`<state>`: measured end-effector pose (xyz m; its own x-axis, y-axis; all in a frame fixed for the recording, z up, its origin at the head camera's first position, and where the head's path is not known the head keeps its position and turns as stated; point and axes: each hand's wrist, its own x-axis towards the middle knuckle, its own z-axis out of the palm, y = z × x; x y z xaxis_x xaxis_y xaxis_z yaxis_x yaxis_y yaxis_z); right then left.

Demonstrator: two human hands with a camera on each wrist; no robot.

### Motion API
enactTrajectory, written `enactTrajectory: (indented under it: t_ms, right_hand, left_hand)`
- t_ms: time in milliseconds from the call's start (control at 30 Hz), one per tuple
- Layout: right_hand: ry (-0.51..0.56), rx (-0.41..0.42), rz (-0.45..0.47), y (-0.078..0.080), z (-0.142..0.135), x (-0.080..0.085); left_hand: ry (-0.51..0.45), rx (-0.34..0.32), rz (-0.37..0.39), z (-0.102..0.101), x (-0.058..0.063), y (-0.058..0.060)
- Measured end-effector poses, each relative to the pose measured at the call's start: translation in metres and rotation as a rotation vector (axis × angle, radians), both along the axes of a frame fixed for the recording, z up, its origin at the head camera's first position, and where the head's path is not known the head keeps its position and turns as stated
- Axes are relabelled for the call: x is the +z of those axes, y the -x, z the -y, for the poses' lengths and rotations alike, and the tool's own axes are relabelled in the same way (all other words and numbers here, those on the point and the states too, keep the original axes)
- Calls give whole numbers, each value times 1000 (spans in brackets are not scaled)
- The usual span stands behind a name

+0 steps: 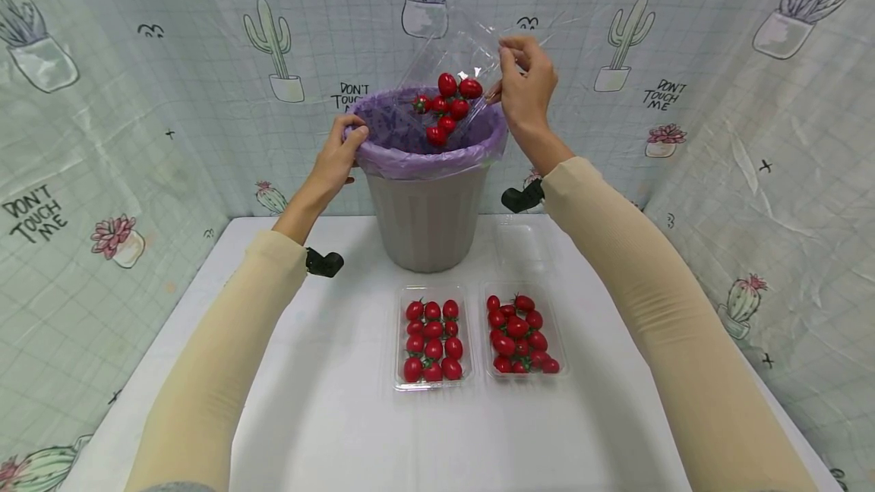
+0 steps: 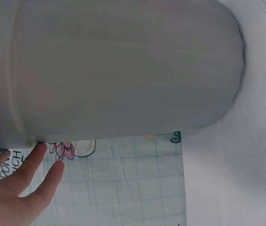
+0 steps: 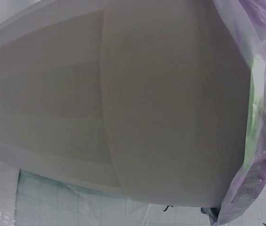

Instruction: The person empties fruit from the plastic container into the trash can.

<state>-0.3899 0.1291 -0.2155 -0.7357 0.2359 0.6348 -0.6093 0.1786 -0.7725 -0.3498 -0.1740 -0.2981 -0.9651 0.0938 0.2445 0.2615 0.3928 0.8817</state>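
Note:
A grey trash can (image 1: 427,211) with a purple liner (image 1: 420,164) stands at the back of the table. My left hand (image 1: 339,146) grips its rim on the left; in the left wrist view the fingers (image 2: 48,186) reach along the can's outer side. Above the right of the opening, my right hand (image 1: 528,82) pinches a clear plastic bag (image 1: 485,59). Several red cherry tomatoes (image 1: 447,108) show in the bag, over the mouth of the can. The right wrist view has the can's side (image 3: 123,103) and liner (image 3: 260,117), with the hand out of frame.
Two clear trays of cherry tomatoes, the left one (image 1: 433,340) in neat rows and the right one (image 1: 519,334) heaped, sit in front of the can. Behind the right tray lies a clear plastic tray (image 1: 522,243). Patterned curtains (image 1: 328,21) enclose the white table (image 1: 342,416).

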Motion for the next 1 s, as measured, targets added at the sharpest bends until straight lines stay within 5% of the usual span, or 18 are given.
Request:
enactTrajectory:
  t_ms: [1000]
  right_hand:
    - [12, 23, -48, -5, 1, 2]
  left_hand:
    - [-11, -5, 3, 0, 1, 0]
